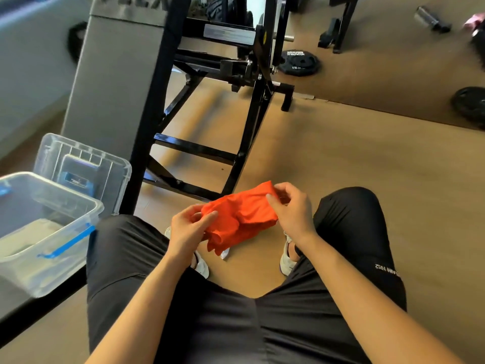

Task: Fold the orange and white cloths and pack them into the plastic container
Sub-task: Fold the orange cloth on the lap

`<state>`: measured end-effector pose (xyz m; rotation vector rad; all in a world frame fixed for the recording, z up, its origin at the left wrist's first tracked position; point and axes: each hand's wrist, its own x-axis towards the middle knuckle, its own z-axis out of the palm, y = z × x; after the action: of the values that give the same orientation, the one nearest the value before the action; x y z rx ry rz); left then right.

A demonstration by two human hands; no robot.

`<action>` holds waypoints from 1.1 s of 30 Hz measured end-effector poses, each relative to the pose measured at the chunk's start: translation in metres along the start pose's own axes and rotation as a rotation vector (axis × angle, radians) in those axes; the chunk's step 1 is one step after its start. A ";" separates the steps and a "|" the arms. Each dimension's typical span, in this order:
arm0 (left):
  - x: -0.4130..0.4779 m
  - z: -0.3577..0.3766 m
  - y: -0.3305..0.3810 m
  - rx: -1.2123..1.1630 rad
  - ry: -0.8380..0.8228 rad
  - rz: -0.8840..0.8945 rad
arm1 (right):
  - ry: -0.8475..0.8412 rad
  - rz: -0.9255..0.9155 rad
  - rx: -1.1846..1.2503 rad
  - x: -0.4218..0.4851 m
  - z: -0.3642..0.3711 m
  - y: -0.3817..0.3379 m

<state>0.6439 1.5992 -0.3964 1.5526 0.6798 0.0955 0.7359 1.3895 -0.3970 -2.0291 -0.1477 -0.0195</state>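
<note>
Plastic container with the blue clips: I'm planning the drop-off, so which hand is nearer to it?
Left. The left hand grips the orange cloth at its end toward the plastic container; the right hand holds its far end.

- Indoor light is moderate and warm; a brighter patch falls on the floor under the black frame, whose gloss paint carries thin highlights
- Shadows are soft and diffuse
- The orange cloth looks vivid, nearly oversaturated, yet its folds are readable
- Upper left is smeared with blur; lettering on the grey block is illegible
- Wide-angle bending tilts lines toward the edges
</note>
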 end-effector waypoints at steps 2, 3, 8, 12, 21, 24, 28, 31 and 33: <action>-0.002 0.005 -0.003 -0.012 -0.035 0.010 | -0.026 -0.024 0.011 -0.011 0.009 -0.002; -0.003 0.007 -0.005 -0.020 -0.053 0.013 | -0.034 -0.027 0.029 -0.015 0.012 -0.003; -0.009 0.020 -0.010 -0.094 -0.123 0.040 | -0.147 -0.041 0.104 -0.029 0.024 -0.007; -0.008 0.022 -0.009 -0.153 -0.156 0.009 | -0.339 -0.014 0.086 -0.041 0.031 -0.005; -0.004 0.015 -0.014 -0.036 -0.147 0.148 | -0.438 0.013 0.302 -0.039 0.019 -0.006; -0.005 0.012 -0.013 0.034 -0.185 0.206 | -0.278 -0.039 0.176 -0.028 0.014 0.002; -0.006 0.012 -0.015 0.100 -0.276 0.266 | -0.428 -0.134 -0.149 -0.024 0.007 0.006; -0.008 0.009 -0.013 0.131 -0.387 0.322 | -0.589 -0.177 -0.341 -0.027 0.006 0.007; -0.010 0.005 -0.011 0.193 -0.466 0.368 | -0.639 -0.180 -0.384 -0.027 0.006 0.010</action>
<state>0.6344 1.5893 -0.4039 1.7898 0.0330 -0.0594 0.7102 1.3880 -0.4103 -2.3326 -0.7776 0.5268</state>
